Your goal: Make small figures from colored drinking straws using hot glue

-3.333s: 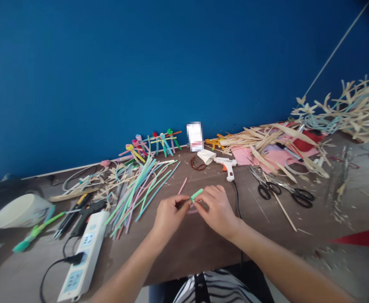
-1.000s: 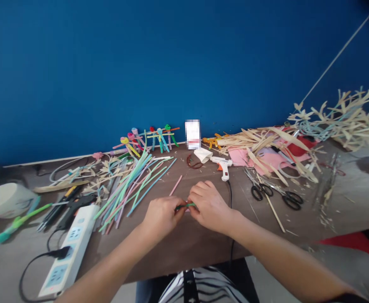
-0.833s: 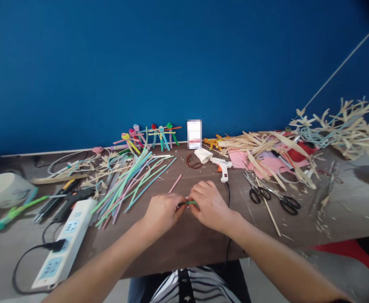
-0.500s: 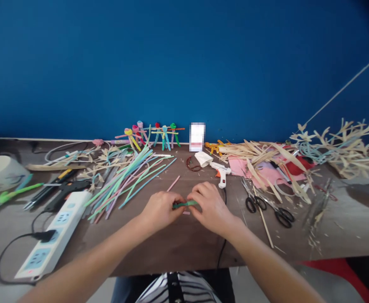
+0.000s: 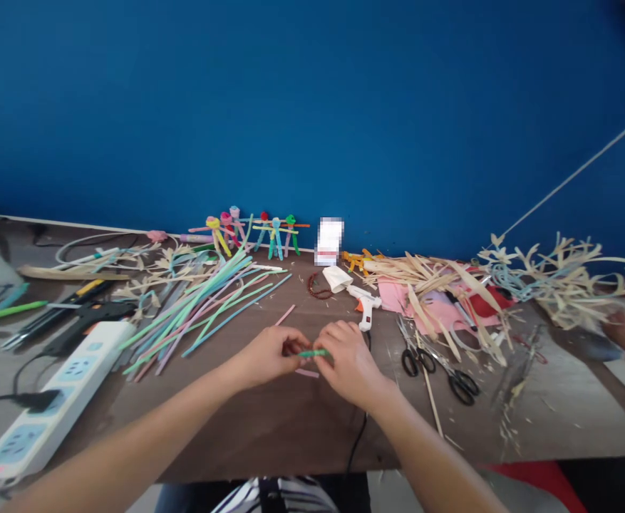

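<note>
The left hand (image 5: 266,355) and right hand (image 5: 347,363) grip a green pipe cleaner (image 5: 312,353) between them, held just above a pink strip (image 5: 306,372) on the wooden counter (image 5: 269,434).

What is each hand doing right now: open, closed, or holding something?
Left hand: closed, holding the green strip.
Right hand: closed, holding the green strip.
</note>
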`<state>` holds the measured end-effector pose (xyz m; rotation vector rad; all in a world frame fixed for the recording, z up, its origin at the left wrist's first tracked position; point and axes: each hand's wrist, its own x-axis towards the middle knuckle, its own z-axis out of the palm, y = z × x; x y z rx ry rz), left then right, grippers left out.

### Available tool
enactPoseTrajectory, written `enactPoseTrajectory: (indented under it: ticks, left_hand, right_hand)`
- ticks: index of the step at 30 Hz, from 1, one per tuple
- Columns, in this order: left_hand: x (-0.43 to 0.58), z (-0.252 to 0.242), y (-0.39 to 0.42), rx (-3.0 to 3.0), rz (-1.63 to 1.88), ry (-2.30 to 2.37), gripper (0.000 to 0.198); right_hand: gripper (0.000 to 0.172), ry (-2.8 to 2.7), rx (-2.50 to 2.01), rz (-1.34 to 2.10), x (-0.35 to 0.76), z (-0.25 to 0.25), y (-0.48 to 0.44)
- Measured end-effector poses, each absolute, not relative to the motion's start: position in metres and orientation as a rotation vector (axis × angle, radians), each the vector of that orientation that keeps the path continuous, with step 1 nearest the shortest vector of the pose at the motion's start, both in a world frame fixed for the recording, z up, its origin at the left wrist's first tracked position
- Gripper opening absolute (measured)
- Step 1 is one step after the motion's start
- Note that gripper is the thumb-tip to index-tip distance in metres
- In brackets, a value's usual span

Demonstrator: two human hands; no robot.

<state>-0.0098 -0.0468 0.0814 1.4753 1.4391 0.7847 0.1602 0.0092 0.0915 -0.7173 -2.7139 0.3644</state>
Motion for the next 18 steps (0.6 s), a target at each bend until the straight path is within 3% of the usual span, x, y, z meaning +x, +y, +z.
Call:
enactPoseTrajectory:
  ticks: [3, 4, 7, 11, 15, 18]
  left_hand:
    - [-0.016, 0.077, -0.044, 1.133, 0.862, 1.315, 0.033]
    - [-0.018, 0.075, -0.044, 1.04, 0.893, 1.312, 0.035]
    - [-0.019, 0.07, -0.045, 0.882, 0.95, 1.355, 0.038]
    - [-0.014, 0.07, -0.049, 1.093, 0.979, 1.511, 0.03]
    - [-0.01, 0.081, -0.054, 1.558, 1.013, 1.616, 0.023]
    - [-0.009, 0.088, -0.058, 1.917, 1.035, 1.685, 0.019]
  right_hand:
    - [0.046, -2.54, -0.848, 0.532, 0.172, 0.08, 0.027]
    - [0.049, -2.461, -0.921, 0.587, 0.178, 0.075, 0.036]
    - [0.034, -2.198, -1.309, 0.67, 0.195, 0.056, 0.072]
    - [0.037, -2.143, -1.751, 0.498, 0.209, 0.038, 0.11]
    - [0.041, -2.145, -1.884, 0.496, 0.204, 0.03, 0.123]
    - [0.033, -2.107, -1.922, 0.54, 0.198, 0.027, 0.126]
